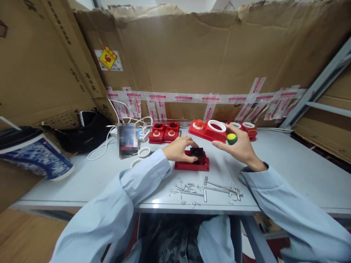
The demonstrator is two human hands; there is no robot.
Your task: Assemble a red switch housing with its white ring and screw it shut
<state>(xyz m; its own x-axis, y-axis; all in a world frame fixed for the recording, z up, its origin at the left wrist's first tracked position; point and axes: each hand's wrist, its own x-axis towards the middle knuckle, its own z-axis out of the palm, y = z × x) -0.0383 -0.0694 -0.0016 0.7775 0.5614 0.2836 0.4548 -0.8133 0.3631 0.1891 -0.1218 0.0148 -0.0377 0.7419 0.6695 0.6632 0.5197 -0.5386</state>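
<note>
My left hand [181, 149] is closed on a black block [196, 152], which sits in or just over a long red base [192, 166]. How deep it sits is hidden by my fingers. On the right, my right hand [242, 144] curls around a round green piece with a yellow face [231, 138], between thumb and fingers. Its thumb and fingertips lie close to a red housing [210, 131] that carries a red dome button [197, 124] and a white ring [216, 126]. I cannot tell whether they touch that housing.
Screws [186, 187] and T-handled metal tools [219, 187] lie near the front edge. Red units [163, 135] stand behind my left hand, others [249, 134] behind my right. White rings [144, 152], cables [102, 155] and a patterned cup [38, 157] are leftward. Cardboard [175, 54] walls the back.
</note>
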